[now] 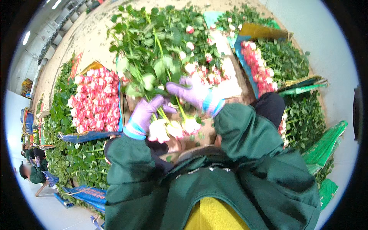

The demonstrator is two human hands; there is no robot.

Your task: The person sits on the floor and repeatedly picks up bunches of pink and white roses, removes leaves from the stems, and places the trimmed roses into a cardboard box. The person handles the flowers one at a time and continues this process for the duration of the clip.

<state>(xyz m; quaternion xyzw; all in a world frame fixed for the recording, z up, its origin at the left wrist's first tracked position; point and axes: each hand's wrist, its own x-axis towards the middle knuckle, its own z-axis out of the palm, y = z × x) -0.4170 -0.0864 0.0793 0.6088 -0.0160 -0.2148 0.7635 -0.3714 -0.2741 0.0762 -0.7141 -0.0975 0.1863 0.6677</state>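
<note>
My left hand point(148, 110), in a purple glove with a blue cuff, is closed around the stems of white-and-pink roses point(159, 130). Their heads hang toward me and their leafy stems point(156, 40) reach away over the pile. My right hand point(189, 92), gloved the same way and blurred, is beside the stem of the rightmost rose point(191, 126). Whether its fingers close on that stem is unclear. Beyond both hands lies a heap of leafy roses point(178, 31), with several pink-and-white heads point(211, 76) at its right side.
A bundle of packed roses point(96, 100) with a blue wrap edge point(89, 136) stands at left. More wrapped roses point(258, 69) are at right, near green sheeting point(326, 145). My knee point(270, 109) is close to them. Another person point(33, 172) sits far left.
</note>
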